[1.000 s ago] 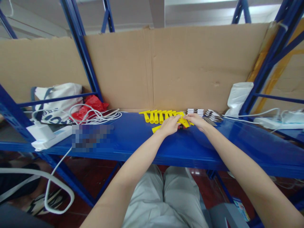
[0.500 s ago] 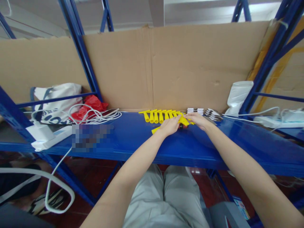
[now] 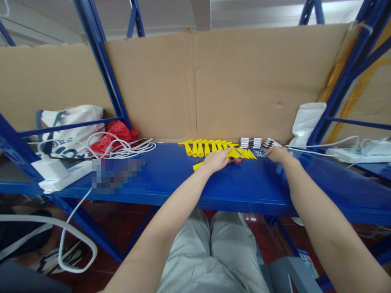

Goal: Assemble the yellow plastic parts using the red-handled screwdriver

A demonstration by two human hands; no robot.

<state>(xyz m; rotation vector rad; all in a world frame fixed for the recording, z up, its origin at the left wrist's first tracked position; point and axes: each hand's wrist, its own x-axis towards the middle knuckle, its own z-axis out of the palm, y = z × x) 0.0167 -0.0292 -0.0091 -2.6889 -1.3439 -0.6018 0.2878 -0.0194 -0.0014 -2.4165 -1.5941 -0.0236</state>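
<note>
My left hand point(image 3: 216, 160) is closed around a yellow T-shaped plastic scraper handle point(image 3: 233, 153), whose round end pokes out by the wrist. Just under its head lies a red and black tool handle point(image 3: 235, 161). My right hand point(image 3: 278, 154) is at the back right, its fingertips pinched together beside a scatter of small silvery screws point(image 3: 260, 153); what is between them, if anything, is too small to make out. Several more yellow T-shaped handles point(image 3: 200, 149) stand in a row along the back. Flat yellow wedge pieces point(image 3: 248, 154) lie between my hands.
Small white-and-black packs point(image 3: 250, 142) and dark blades or packs point(image 3: 270, 142) lie against the cardboard wall point(image 3: 244, 81). A white pouch point(image 3: 307, 124) leans at right. White cables point(image 3: 122, 150), a power strip point(image 3: 65, 179) and a cloth bag point(image 3: 73, 130) occupy the left of the blue shelf point(image 3: 171, 179).
My right hand has left the yellow handle and moved right to the small screws. My left hand stays on the handle. The red and black tool and yellow wedge pieces are more visible now.
</note>
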